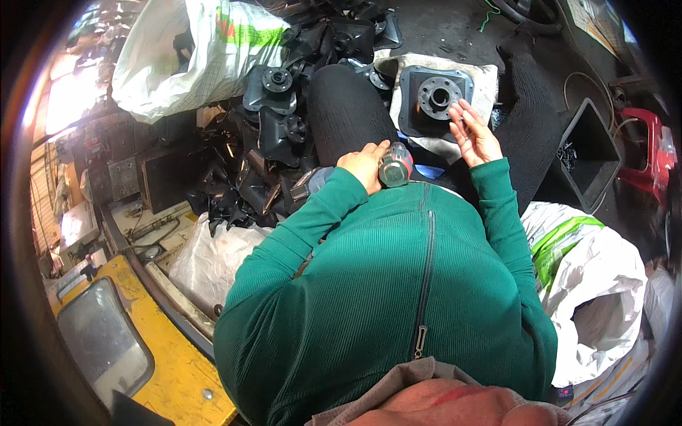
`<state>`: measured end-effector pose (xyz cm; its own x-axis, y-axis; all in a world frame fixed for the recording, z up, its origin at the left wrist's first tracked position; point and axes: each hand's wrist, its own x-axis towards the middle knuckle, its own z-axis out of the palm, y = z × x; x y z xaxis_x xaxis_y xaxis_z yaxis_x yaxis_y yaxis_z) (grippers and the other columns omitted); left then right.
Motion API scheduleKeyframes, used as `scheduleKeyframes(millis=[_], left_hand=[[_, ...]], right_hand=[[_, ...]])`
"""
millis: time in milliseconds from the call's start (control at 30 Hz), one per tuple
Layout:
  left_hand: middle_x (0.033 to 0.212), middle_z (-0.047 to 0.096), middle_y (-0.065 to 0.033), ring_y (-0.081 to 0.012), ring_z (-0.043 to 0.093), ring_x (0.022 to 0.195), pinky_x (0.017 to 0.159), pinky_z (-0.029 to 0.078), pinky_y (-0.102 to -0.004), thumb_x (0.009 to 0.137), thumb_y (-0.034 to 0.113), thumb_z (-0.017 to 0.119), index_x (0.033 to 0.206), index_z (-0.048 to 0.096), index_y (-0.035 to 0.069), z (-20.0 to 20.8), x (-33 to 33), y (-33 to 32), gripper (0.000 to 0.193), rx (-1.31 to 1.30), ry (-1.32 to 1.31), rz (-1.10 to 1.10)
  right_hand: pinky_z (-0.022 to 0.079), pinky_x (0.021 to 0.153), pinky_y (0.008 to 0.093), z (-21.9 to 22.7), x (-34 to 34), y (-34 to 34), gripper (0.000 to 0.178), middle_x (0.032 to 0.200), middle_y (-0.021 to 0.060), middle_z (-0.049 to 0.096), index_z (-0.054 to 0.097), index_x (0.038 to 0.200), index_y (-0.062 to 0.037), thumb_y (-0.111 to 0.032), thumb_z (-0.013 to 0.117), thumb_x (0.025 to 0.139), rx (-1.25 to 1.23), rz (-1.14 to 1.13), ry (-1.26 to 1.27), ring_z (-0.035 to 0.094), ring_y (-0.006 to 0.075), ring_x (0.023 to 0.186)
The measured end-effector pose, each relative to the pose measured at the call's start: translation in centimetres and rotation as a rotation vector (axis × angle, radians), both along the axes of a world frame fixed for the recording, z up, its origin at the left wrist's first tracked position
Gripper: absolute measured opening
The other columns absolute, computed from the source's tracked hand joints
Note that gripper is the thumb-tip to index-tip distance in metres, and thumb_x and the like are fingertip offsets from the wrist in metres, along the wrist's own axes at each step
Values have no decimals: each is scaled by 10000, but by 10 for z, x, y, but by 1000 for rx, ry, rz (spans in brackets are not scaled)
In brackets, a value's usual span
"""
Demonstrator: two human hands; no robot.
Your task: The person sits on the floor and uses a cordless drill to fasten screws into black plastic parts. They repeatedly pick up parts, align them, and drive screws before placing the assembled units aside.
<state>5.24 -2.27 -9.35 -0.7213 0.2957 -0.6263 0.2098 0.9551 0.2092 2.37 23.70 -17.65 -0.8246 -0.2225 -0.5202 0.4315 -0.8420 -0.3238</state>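
My left hand (pixel 364 167) is wrapped round a cordless drill (pixel 396 166) with a grey and red body, held close to my lap. Between my knees, a square dark metal plate with a round, holed flange (pixel 432 94) lies on a whitish cloth pad (pixel 485 84). Just right of the flange is my right hand (pixel 474 135), palm turned up and fingers bent toward the thumb. Something small seems to sit at its fingertips, too small to make out.
Similar black flanged parts (pixel 273 91) are heaped to the left. A white and green bag (pixel 206 60) stands behind them, another bag (pixel 590 284) at right. A dark open bin (pixel 586 153) holds small metal pieces beside a red stool (pixel 646 156). Yellow machinery (pixel 163 355) is at lower left.
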Motion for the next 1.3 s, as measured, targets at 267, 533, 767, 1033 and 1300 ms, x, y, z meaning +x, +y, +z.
scheduleKeyframes(millis=[267,533,767,1033,1300], left_hand=[[1024,642,-86,-251,629,939,830,497,-364,724,274,766,1063,602,40,85,-32,-22,443,731,314,76],[970,648,-92,-260,633,857,771,501,-365,691,235,792,1042,626,62,102,-42,5,425,765,260,75],[973,647,-92,-249,635,862,773,502,-363,673,236,807,1039,631,62,95,-39,2,442,677,356,-27],[1143,598,-99,-206,612,1007,902,481,-303,717,156,727,1236,480,33,107,-40,3,588,610,239,-138],[1178,574,-86,-196,593,1042,918,469,-296,728,174,711,1260,447,41,104,-39,2,608,586,209,-153]], right_hand=[[549,822,289,17,0,-4,352,1176,100,586,474,1254,-26,-88,539,914,-208,-12,42,601,165,1050],[562,797,292,28,-2,-14,316,1099,90,625,500,1219,-16,-88,541,913,-221,-26,38,627,164,1002],[562,795,295,32,-4,-12,355,1117,102,616,484,1246,-1,-118,544,917,-171,29,66,619,172,1014],[569,776,292,35,-5,-7,371,1019,96,637,503,1230,18,-153,567,908,-151,214,108,643,160,883],[559,792,288,41,-5,-14,364,1020,95,639,544,1186,11,-199,596,894,-25,205,111,640,144,881]])
